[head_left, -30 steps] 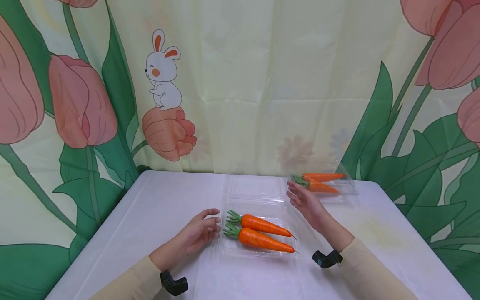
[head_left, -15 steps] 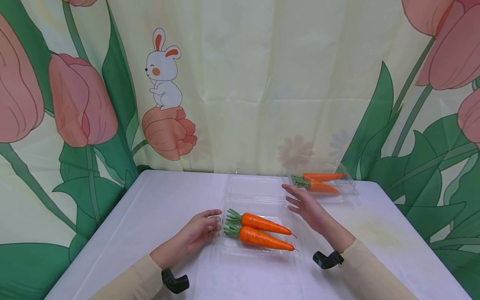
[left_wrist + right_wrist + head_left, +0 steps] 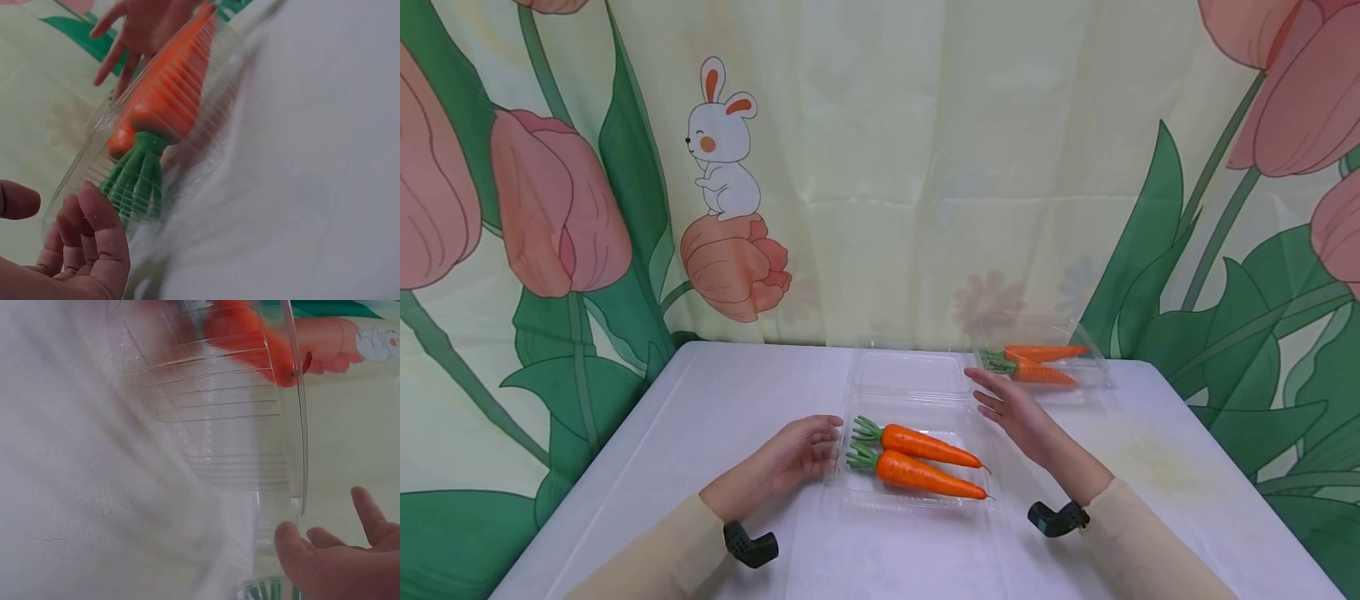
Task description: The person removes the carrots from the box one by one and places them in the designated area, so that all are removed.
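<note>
Two orange carrots (image 3: 932,477) with green tops lie side by side in a clear plastic clamshell box (image 3: 917,407). Its lid (image 3: 913,369) is folded back, away from me. My left hand (image 3: 801,457) is at the box's left side, fingers loosely bent. In the left wrist view the thumb (image 3: 19,200) stands apart, and the fingertips are beside the box wall (image 3: 219,119); whether they touch it I cannot tell. At the back right corner my right hand (image 3: 1018,421) is spread with nothing held. The right wrist view has its fingers near the box edge (image 3: 300,456).
A second clear box (image 3: 1099,377) with two more carrots (image 3: 1045,372) stands at the table's back right, just behind my right hand. A white cloth covers the table (image 3: 722,400). Behind it hangs a curtain (image 3: 880,167) printed with tulips and a rabbit.
My right hand has shifted slightly left, toward the folded-back lid, and its fingers have spread. The left hand has barely moved. The boxes and carrots stay in place.
</note>
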### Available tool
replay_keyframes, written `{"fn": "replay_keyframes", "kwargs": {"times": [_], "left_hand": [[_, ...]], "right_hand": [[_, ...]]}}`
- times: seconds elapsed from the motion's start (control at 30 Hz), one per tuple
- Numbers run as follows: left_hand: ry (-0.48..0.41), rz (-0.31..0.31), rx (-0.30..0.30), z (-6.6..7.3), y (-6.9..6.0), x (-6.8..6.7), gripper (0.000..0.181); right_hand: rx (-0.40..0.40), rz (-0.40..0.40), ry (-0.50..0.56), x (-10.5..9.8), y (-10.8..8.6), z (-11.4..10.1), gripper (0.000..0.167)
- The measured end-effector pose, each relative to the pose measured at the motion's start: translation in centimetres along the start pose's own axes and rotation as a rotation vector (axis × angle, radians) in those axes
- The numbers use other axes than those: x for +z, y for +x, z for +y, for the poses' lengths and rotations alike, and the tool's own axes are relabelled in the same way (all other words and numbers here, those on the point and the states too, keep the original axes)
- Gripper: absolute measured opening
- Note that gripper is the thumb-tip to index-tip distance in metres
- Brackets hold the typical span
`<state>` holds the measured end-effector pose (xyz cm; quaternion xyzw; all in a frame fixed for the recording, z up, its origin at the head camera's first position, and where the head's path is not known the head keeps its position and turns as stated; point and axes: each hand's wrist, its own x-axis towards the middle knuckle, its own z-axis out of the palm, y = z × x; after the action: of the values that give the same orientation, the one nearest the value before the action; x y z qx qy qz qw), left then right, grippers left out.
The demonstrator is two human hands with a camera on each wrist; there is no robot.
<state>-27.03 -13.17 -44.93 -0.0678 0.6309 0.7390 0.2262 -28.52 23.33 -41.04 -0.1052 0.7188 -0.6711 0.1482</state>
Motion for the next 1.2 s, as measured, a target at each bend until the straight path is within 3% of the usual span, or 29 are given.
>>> {"fn": "replay_keyframes", "kwargs": {"times": [0.17, 0.43, 0.67, 1.03, 1.2], "left_hand": [[0.055, 0.028, -0.034, 1.1, 1.4, -0.2, 0.041], [0.142, 0.010, -0.071, 2.5, 3.6, -0.3, 0.041], [0.164, 0.027, -0.074, 3.1, 4.3, -0.2, 0.031], [0.201, -0.012, -0.086, 3.6, 4.5, -0.7, 0.035], [0.197, -0.029, -0.095, 3.7, 4.7, -0.9, 0.035]], "right_hand": [[0.004, 0.021, 0.008, -0.1, 0.0, 0.2, 0.066], [-0.011, 0.026, 0.020, -0.3, 0.1, 0.2, 0.066], [0.013, 0.039, -0.012, -0.2, 0.3, -0.3, 0.068], [0.065, 0.177, -0.326, 0.4, 0.0, -1.3, 0.053], [-0.006, 0.191, -0.613, 2.0, -0.4, -1.7, 0.040]]}}
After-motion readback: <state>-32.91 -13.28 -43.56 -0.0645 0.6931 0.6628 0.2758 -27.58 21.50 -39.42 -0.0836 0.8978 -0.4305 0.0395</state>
